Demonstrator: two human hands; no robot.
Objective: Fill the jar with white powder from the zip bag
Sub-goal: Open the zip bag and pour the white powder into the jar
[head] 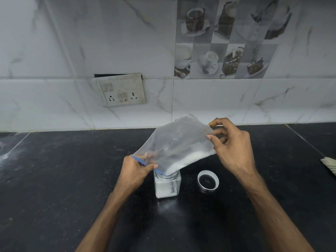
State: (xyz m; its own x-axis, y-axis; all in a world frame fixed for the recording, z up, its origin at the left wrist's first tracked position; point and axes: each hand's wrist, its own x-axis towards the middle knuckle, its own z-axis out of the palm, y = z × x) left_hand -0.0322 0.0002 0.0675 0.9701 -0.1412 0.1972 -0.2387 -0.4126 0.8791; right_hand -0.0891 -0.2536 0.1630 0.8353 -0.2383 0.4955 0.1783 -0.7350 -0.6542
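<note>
The jar stands near the middle of the black counter, partly filled with white powder. The zip bag is tilted above it, its mouth touching the jar's opening. The left hand pinches the blue zip edge beside the jar. The right hand pinches the raised bottom end of the bag. The lid lies just right of the jar. A folded cloth lies at the counter's right edge, and a socket plate is on the wall behind.
</note>
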